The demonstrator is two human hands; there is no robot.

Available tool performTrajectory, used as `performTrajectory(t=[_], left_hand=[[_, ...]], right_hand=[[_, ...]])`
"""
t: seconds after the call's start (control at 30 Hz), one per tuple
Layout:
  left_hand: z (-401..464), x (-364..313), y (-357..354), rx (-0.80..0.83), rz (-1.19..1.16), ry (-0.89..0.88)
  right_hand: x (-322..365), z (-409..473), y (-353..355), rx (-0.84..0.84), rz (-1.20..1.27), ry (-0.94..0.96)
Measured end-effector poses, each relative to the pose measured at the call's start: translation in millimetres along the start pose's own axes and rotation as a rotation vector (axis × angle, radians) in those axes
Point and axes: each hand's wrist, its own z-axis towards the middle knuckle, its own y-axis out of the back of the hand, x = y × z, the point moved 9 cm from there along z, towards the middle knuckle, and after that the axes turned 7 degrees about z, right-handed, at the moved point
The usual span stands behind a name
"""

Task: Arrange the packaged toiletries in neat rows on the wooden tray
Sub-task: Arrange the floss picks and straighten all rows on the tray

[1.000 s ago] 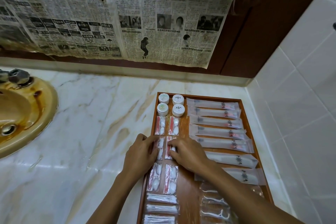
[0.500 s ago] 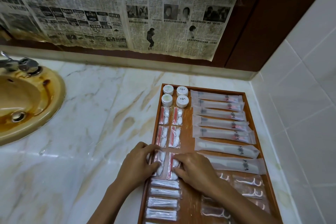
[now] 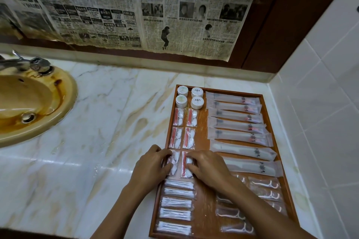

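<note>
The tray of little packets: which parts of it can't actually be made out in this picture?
- Head view: the right forearm crosses the wooden tray and hides part of the floss pick packets.
- Both hands, left hand and right hand, cover parts of the third pair of red-and-white sachets.
- Printing on the round lidded pots is too small to read.
- The tray's near right corner is covered by the arm.

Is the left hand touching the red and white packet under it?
Touching. The head view shows left hand fingers resting on the red and white packet.
</note>
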Motion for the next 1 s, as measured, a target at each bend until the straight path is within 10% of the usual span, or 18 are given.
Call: performTrajectory(t=[1.0], left_hand=[[28,-8,20,-0.087,0.138,-0.007]], right_hand=[[-18,36,24,-0.075,-0.019,-0.063]])
